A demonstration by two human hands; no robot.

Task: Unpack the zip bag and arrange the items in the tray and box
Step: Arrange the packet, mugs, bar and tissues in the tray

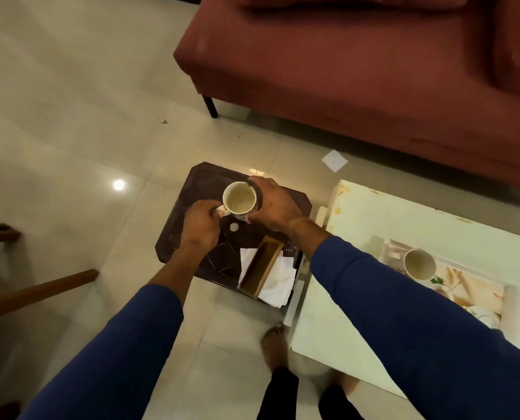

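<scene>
A cream mug [239, 197] with a patterned outside is held over a dark brown tray [189, 213] on the floor. My left hand [201, 225] pinches its handle and my right hand [275, 204] wraps its far side. On the tray lie a small white disc [234, 227], a narrow wooden box [260, 266] and white tissues [278, 281] beneath the box. A second cream mug [419, 264] stands on a printed tray [477, 294] on the white table. No zip bag is in view.
The white low table [374, 225] stands right of the dark tray. A maroon sofa [343, 71] fills the back. A white paper square [334, 160] lies on the tiled floor. Wooden chair legs [34, 291] sit at the left. My bare foot [275, 347] is below the tray.
</scene>
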